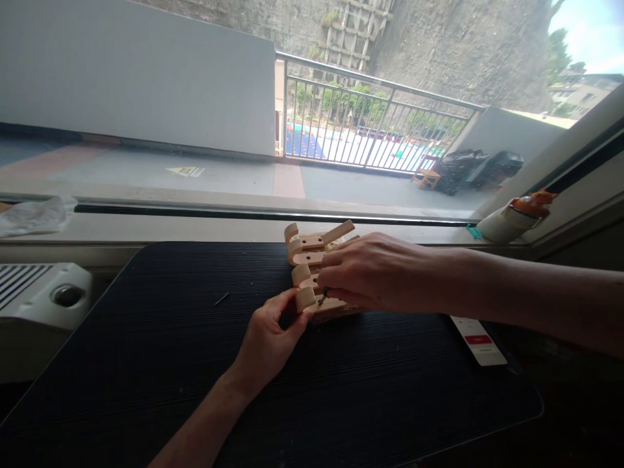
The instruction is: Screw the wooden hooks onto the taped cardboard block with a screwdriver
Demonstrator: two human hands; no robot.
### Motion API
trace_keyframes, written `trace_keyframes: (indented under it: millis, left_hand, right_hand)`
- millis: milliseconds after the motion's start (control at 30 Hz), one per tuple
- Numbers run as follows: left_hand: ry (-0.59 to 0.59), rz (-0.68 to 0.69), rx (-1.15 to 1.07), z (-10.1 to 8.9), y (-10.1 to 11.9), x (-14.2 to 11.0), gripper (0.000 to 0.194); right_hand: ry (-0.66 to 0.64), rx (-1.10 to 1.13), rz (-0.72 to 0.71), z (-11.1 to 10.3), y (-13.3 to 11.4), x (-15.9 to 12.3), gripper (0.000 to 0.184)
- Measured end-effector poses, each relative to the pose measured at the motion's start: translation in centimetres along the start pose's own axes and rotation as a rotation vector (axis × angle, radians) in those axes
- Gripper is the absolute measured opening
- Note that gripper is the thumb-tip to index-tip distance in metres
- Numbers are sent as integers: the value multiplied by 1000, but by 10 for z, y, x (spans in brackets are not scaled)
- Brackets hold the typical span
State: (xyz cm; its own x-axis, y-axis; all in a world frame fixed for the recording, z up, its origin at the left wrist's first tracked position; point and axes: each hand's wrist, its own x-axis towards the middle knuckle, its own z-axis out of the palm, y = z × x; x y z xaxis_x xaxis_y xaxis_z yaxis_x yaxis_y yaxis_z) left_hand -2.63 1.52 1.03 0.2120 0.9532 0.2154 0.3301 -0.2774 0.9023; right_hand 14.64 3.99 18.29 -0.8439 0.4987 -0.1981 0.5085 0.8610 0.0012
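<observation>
Several pale wooden hooks [307,259] with curled ends and dark round holes lie side by side at the far middle of the dark table. My left hand [268,331] pinches the nearest wooden hook [306,300] at its curled end, thumb in front. Over the row, my right hand [353,270] is closed, fingertips down, on a small dark screw-like piece [322,298] that stands at the nearest hook's hole. Its exact kind is too small to make out. The right hand hides the hooks' right-hand ends in part.
A thin dark stick-like piece [221,299] lies on the black table [160,377]. Right of the hooks, partly under my right forearm, is a phone [480,341]. A pale bottle [509,221] and a plastic bag [36,216] rest on the windowsill [195,231].
</observation>
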Motion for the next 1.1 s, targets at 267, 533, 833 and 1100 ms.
trace_keyframes:
  millis: [267,533,833,1100]
  left_hand:
    - [-3,-13,14,0,-1,0,39]
    - [-19,6,17,0,-1,1,39]
    - [3,1,33,0,0,0,38]
    - [15,6,36,1,-3,0,40]
  right_hand:
    - [35,-38,365,13,-1,9,33]
    - [46,1,251,-4,-5,4,20]
    - [22,30,79,7,6,0,20]
    - [12,73,451,11,-5,4,29]
